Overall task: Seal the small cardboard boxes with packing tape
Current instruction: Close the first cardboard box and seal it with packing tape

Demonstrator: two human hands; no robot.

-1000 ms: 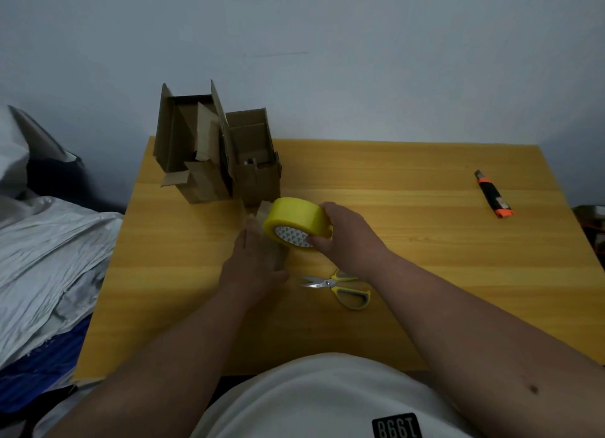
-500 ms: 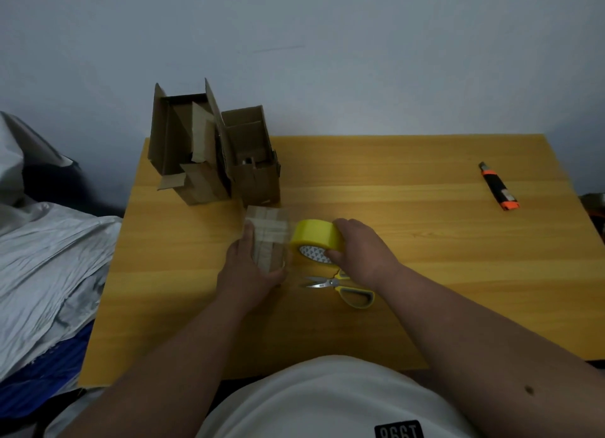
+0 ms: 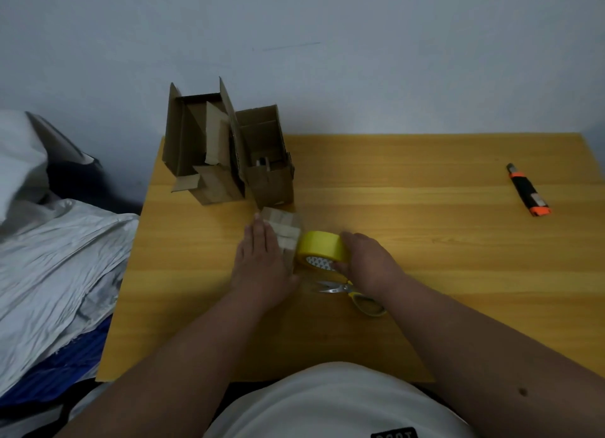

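Note:
A small cardboard box (image 3: 284, 226) with pale tape strips across its top lies on the wooden table (image 3: 409, 241). My left hand (image 3: 262, 261) rests flat on the box's left side, fingers straight. Against the box's right side stands a yellow roll of packing tape (image 3: 322, 248). My right hand (image 3: 368, 261) grips the roll from the right, thumb near its core. Yellow-handled scissors (image 3: 352, 293) lie just below the roll, partly hidden under my right wrist.
Two open cardboard boxes (image 3: 226, 149) stand at the table's back left, right behind the small box. An orange-and-black utility knife (image 3: 527, 190) lies at the far right. Crumpled grey cloth (image 3: 55, 257) is piled left of the table.
My right hand has brought the tape roll down from above the box to its right side, uncovering the taped top. My left hand has stayed on the box.

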